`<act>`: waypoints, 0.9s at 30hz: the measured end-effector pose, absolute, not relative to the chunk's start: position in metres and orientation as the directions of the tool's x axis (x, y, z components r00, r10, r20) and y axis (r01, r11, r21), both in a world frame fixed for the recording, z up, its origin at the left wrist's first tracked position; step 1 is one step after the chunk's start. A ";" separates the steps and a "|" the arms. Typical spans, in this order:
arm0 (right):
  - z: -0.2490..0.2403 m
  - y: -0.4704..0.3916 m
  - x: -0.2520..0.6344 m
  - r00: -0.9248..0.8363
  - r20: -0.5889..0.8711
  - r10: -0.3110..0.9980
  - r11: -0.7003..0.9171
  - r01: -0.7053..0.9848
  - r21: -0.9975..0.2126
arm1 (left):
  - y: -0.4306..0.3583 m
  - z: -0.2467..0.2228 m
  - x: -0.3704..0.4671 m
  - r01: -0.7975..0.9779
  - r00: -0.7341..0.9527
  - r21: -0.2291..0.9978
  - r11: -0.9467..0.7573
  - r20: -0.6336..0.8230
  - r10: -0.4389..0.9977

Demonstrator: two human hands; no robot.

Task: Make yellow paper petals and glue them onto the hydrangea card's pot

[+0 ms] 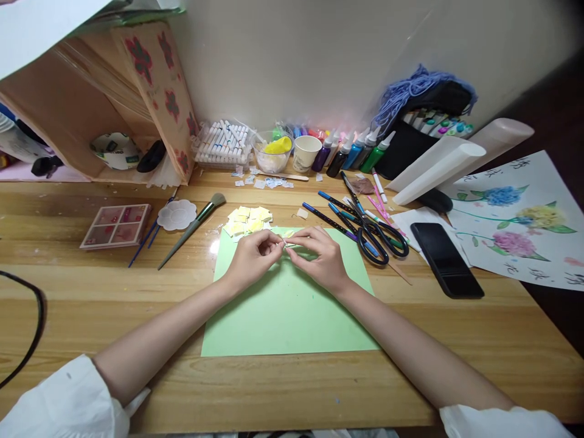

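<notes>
Between both hands' [255, 258] [319, 258] fingertips sits a paper scrap [288, 244].

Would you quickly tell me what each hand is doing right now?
Left hand: fingers pinched shut on a small paper piece over the green sheet.
Right hand: pinched shut on the same paper piece.

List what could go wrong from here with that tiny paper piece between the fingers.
The small paper piece, pinched between left hand and right hand, may tear or slip. A sleeve or forearm could scatter the yellow paper squares beside the green sheet. The scissors lie close to the right hand.
</notes>
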State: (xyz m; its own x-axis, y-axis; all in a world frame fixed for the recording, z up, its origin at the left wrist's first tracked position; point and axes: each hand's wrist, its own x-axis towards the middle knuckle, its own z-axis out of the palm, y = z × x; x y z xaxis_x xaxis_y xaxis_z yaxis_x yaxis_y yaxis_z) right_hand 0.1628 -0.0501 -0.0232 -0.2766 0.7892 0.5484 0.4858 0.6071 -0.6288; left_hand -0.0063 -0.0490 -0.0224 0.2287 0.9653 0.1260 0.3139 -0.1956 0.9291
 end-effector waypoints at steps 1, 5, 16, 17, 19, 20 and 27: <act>-0.024 -0.049 0.163 -0.266 0.539 0.799 0.594 0.487 -0.640 | -0.049 -0.022 -0.007 0.322 0.233 0.925 -0.202 0.129 0.964; -0.029 -0.037 0.170 -0.095 0.448 0.889 0.424 0.541 -0.726 | -0.049 -0.021 -0.008 0.406 0.233 0.879 -0.249 0.165 0.959; -0.030 -0.031 0.178 -0.310 0.452 0.836 0.522 0.700 -0.487 | -0.053 -0.019 -0.007 0.726 0.336 0.525 -0.445 0.295 0.895; -0.030 -0.032 0.177 -0.341 0.443 0.829 0.540 0.696 -0.474 | -0.052 -0.019 -0.008 0.731 0.323 0.530 -0.430 0.286 0.902; -0.032 -0.033 0.177 -0.355 0.444 0.823 0.549 0.697 -0.461 | -0.052 -0.020 -0.008 0.739 0.298 0.544 -0.397 0.266 0.917; -0.033 -0.033 0.177 -0.352 0.448 0.822 0.549 0.699 -0.459 | -0.051 -0.020 -0.008 0.743 0.291 0.546 -0.386 0.255 0.922; -0.033 -0.032 0.175 -0.287 0.493 0.821 0.535 0.688 -0.491 | -0.054 -0.019 -0.007 0.747 0.337 0.538 -0.391 0.201 0.920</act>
State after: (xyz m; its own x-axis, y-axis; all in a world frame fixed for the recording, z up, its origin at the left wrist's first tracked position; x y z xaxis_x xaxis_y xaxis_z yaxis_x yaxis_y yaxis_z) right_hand 0.1754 -0.0317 -0.0327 -0.2869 0.8213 0.4930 0.6878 0.5349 -0.4907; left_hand -0.0067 -0.0535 -0.0191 0.3366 0.9200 0.2006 0.7472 -0.3906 0.5377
